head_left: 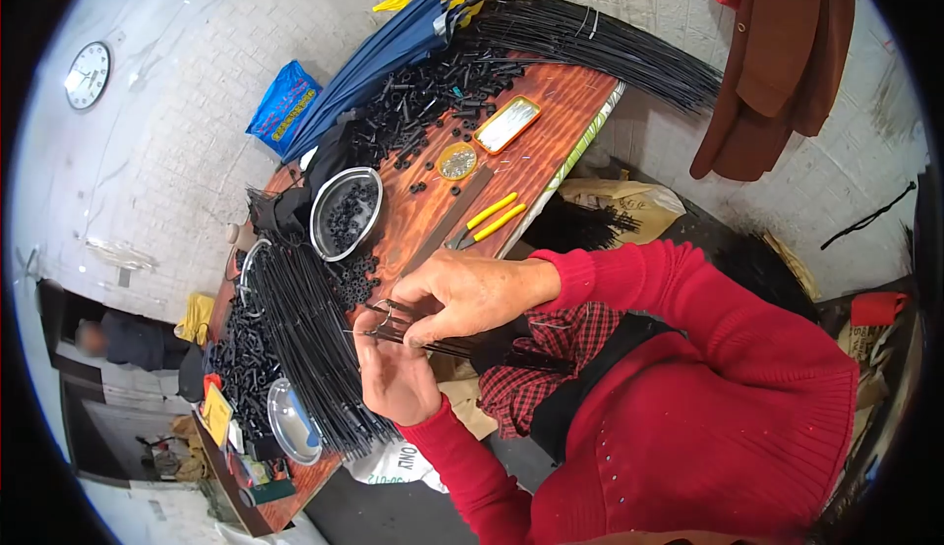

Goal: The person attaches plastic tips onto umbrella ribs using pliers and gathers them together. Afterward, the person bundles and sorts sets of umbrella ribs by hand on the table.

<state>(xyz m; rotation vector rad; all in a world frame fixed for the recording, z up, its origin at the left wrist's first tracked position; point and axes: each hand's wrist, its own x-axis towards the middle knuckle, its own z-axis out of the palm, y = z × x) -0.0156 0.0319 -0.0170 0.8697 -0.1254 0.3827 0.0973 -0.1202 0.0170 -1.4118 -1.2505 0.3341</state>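
My right hand [477, 294], back upward, has its fingers and thumb closed round thin black rods [447, 347]. Below it, my left hand [401, 378] is turned palm up, its fingers bent against the same rods and a thin metal wire [379, 311] at their end. The exact fingertip contact is partly hidden. A large bundle of black rods [310, 339] lies beside my hands on the wooden table [408, 216]. Yellow-handled pliers [489, 221] and a flat dark strip [454, 216] lie beyond my right hand.
A metal bowl [346, 213] holds small black parts. Near it are a round dish of small metal pieces [457, 162], a yellow tray [507, 124] and piled black parts [413, 103]. A folded blue umbrella [379, 58] lies behind. A person [143, 340] is at the far left.
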